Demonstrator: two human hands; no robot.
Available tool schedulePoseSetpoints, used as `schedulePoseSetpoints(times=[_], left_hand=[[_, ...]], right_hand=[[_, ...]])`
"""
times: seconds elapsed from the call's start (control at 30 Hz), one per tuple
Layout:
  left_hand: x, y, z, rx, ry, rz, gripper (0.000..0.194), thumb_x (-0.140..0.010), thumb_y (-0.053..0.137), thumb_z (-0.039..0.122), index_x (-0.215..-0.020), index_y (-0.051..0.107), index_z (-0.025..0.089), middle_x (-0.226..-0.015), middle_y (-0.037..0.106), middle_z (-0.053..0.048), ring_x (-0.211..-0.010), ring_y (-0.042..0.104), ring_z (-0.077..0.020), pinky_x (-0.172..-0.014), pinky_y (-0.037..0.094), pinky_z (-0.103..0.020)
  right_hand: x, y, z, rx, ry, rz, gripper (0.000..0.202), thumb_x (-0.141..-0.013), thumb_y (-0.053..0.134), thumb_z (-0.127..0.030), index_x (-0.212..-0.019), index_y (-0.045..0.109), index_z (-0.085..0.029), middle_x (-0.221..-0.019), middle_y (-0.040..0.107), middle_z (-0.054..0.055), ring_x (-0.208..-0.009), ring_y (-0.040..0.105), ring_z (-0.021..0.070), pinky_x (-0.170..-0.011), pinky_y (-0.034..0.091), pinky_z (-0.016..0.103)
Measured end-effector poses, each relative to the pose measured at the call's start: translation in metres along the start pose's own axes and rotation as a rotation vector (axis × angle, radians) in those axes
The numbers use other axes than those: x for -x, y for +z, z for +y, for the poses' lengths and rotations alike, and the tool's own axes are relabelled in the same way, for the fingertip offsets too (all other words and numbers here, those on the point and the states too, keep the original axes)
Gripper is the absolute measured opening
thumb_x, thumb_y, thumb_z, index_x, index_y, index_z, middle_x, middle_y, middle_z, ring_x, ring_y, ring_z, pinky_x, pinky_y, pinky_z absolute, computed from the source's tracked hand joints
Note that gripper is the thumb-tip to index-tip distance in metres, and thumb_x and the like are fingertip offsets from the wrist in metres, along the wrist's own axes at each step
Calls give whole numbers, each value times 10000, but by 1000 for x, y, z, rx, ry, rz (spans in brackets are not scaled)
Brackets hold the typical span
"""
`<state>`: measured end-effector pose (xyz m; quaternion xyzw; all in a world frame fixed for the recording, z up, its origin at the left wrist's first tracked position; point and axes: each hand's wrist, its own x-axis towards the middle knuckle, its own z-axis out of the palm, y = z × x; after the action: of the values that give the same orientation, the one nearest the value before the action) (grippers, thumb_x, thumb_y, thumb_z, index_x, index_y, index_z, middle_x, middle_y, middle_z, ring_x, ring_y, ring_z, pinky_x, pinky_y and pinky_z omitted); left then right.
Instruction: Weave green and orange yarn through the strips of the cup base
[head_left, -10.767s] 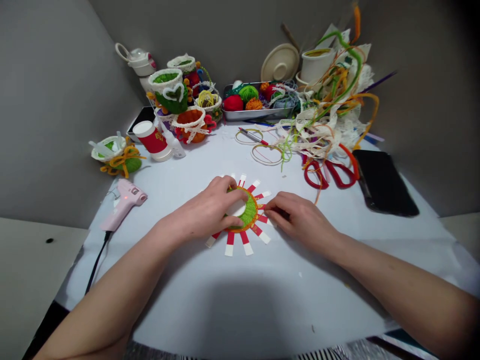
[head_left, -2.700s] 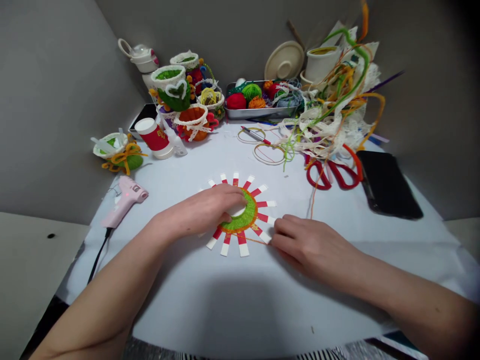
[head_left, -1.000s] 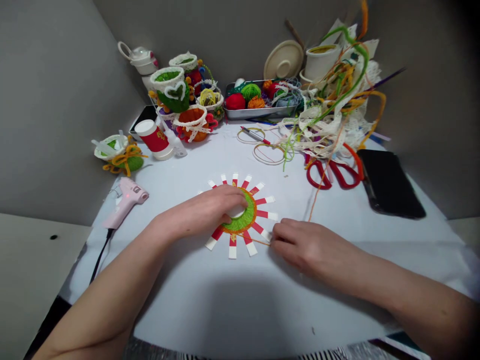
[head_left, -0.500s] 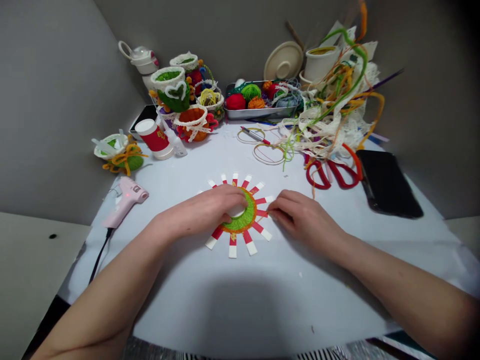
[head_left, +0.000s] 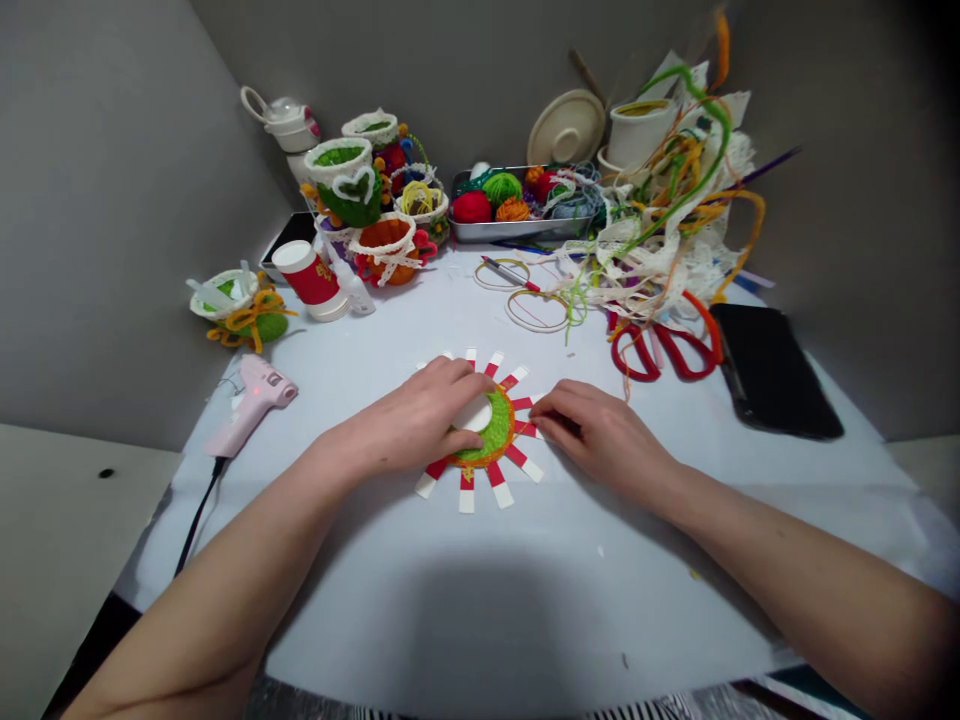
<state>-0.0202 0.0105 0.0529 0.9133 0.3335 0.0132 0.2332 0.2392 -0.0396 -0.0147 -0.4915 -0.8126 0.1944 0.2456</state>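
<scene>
A paper cup cut into flat strips (head_left: 496, 490), red with white ends, lies spread like a sun on the table. Green yarn (head_left: 495, 437) is woven round its white centre, with a ring of orange yarn (head_left: 474, 464) outside the green. My left hand (head_left: 427, 410) rests over the left side of the cup, thumb and fingers apart and touching the weave; it hides some strips. At the right edge, my right hand (head_left: 581, 420) is closed in a pinch on a thin orange strand that runs to the weave.
A pink glue gun (head_left: 259, 395) lies left. Red-handled scissors (head_left: 664, 352) and a black phone (head_left: 776, 370) are at right. Behind are yarn-covered baskets (head_left: 386, 250), a red cup (head_left: 307, 275), a metal tray (head_left: 517, 232) of yarn balls and a heap of lace (head_left: 675, 260).
My left hand's fingers have spread and shifted a little over the weave, showing the thumb more. My right hand has moved slightly left, towards the strips, still pinching the orange strand.
</scene>
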Motion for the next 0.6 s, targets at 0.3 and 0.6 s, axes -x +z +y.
schedulePoseSetpoints(times=[0.3,0.6], left_hand=[[-1,-3,-9,109,186,-33,416,-856,474,31,-1190,624,230,-1290,677,-72,-1233,600,-254,-1088,488,-435],[1,-8,-8,127,160,-125,536,-728,439,22,-1171,650,238,-1282,690,-62,-1196,640,-247,-1041,524,-407]], right_hand=[[6,-13,-6,-39,-205,7,166,-1050,528,-189,-1003,686,-188,-929,676,80,-858,617,196,-750,492,315],[15,-31,-18,48,-374,-170,293,-1045,451,-108,-1034,736,-177,-986,692,93,-851,626,183,-710,491,294]])
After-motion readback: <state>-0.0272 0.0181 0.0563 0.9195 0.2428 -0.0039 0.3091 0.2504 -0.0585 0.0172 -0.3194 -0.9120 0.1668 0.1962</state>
